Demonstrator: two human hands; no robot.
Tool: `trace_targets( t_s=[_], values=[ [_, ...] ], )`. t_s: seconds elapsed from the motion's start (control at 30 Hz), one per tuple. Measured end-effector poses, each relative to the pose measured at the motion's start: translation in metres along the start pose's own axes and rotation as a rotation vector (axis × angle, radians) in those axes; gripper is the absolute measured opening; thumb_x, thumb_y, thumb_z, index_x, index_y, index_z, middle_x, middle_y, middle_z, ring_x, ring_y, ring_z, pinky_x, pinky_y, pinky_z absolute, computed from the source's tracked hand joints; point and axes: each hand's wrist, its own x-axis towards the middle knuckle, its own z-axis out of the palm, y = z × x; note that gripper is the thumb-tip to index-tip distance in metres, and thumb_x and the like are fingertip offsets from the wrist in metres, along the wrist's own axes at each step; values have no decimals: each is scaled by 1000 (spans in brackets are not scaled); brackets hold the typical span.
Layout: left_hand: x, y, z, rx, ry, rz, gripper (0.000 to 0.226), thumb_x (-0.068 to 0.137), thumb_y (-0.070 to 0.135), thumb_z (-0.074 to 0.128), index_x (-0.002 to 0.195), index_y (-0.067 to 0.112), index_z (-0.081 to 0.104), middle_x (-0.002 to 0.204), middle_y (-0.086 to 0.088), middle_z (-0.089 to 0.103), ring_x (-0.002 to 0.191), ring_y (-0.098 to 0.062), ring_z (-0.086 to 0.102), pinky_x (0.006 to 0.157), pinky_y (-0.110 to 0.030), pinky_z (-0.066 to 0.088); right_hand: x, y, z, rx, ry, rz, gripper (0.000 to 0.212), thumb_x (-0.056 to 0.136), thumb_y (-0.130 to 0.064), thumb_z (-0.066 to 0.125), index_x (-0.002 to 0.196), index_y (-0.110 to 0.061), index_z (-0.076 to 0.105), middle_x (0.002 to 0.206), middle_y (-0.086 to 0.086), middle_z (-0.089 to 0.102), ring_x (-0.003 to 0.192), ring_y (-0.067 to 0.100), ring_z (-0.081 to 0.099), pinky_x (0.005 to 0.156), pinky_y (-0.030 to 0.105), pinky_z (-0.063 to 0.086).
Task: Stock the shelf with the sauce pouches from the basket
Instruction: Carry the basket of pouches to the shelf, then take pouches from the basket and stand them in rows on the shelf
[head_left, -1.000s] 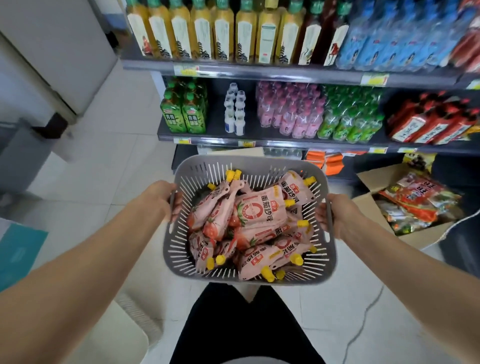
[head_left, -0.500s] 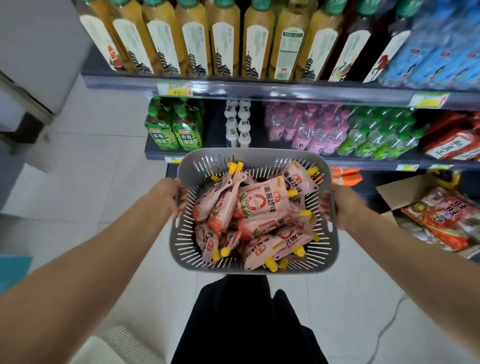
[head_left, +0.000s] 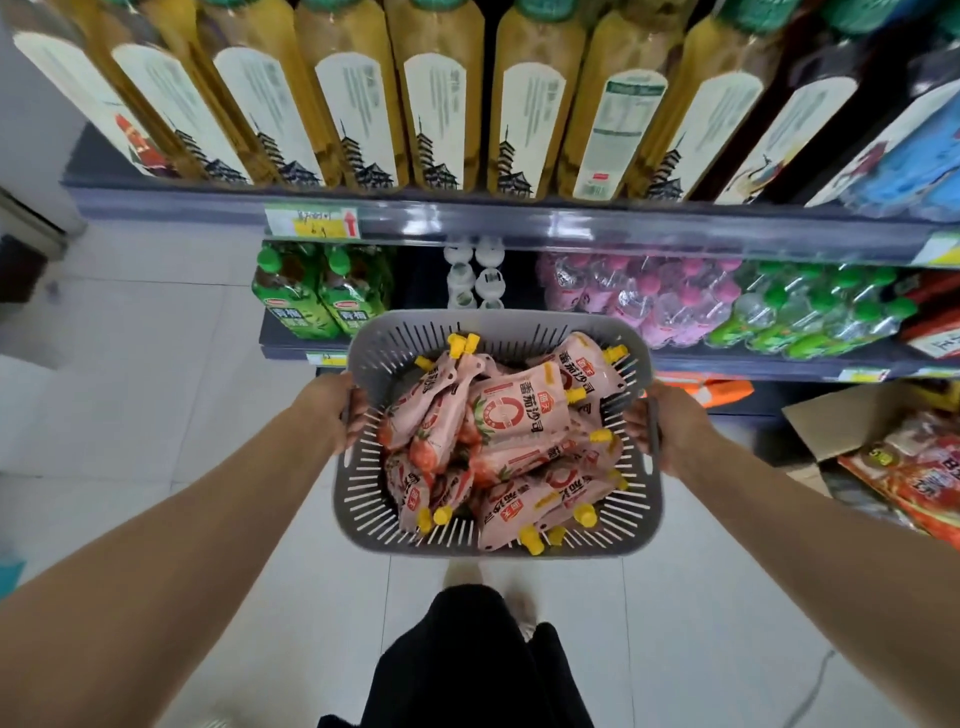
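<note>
The left hand (head_left: 332, 410) grips the left rim of the grey slotted basket (head_left: 498, 545), fingers curled over its edge; the right hand (head_left: 670, 426) clasps the right rim likewise; between them the pink sauce pouches (head_left: 511, 421) with yellow caps lie heaped inside, filling it from edge to edge; beyond its far rim stands the shelf (head_left: 571, 228), loaded with yellow bottles (head_left: 436, 104) above, green bottles (head_left: 317, 299) below.
</note>
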Motion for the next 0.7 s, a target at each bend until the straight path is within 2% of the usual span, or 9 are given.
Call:
trace_targets(
  t_s=[0.17,0.23,0.4,0.53,0.63,0.7],
  values=[
    [29,1,11,4,-23,0,43,97,27,31,55,19,36,29,5,36,42,-12,27,50,-22,20,29,-3,7,-3,-6,17,42,98,-31,31,62,-16,46,56,1,44,47,13,34,46,23,20],
    [38,1,14,7,-27,-3,42,97,25,31,56,19,37,32,6,38,47,-13,26,52,-23,21,38,-2,9,-7,-16,30,42,98,-30,30,61,-16,44,57,0,42,47,12,33,47,22,19],
    [25,20,24,4,10,-12,39,97,27,33,61,18,44,58,3,43,51,-13,31,55,-23,26,36,-19,-4,-33,9,17,35,97,-29,33,66,-17,46,57,0,45,46,12,36,41,22,20],
    [27,16,19,20,-21,6,38,98,25,31,62,19,42,62,2,38,52,-12,28,54,-23,22,38,-15,-2,-61,-13,2,38,97,-31,36,62,-17,46,54,-1,44,44,11,36,40,20,22],
    [19,5,15,86,-13,59,26,97,18,37,77,13,52,68,-4,43,59,-16,36,57,-25,28,32,-8,-1,-204,7,-90,31,97,-25,39,67,-19,46,67,2,48,59,17,49,54,26,38],
    [19,3,19,217,97,135,16,93,11,46,84,1,57,75,-11,49,67,-22,45,59,-30,36,30,-6,1,-480,104,-193,28,95,-22,43,67,-18,49,80,10,58,84,28,61,72,34,47]
  ],
)
